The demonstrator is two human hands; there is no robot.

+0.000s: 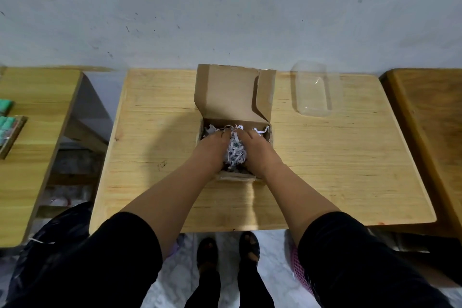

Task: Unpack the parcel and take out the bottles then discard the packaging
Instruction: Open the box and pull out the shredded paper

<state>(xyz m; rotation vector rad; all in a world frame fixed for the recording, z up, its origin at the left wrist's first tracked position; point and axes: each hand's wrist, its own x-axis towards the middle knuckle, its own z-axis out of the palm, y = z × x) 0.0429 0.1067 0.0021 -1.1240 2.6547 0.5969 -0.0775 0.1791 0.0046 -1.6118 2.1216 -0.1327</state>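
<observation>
While bottles stay hidden, left hand (pixel 208 151) and right hand (pixel 260 152) cup shredded paper (pixel 235 154) inside open box (pixel 233 117), mid-desk (pixel 325 157); fingertips buried.

The cardboard box (pixel 235 117) sits mid-table (pixel 350 170), lid raised toward the wall. A plastic tray (pixel 316 90) lies to its right. Shredded paper (pixel 235 154) fills the box, between both hands.

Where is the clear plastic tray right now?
In the head view, the clear tray lies on the table at its far right, just right of the open box.

Clear plastic tray (pixel 316 90) on table (pixel 350 157)
</observation>
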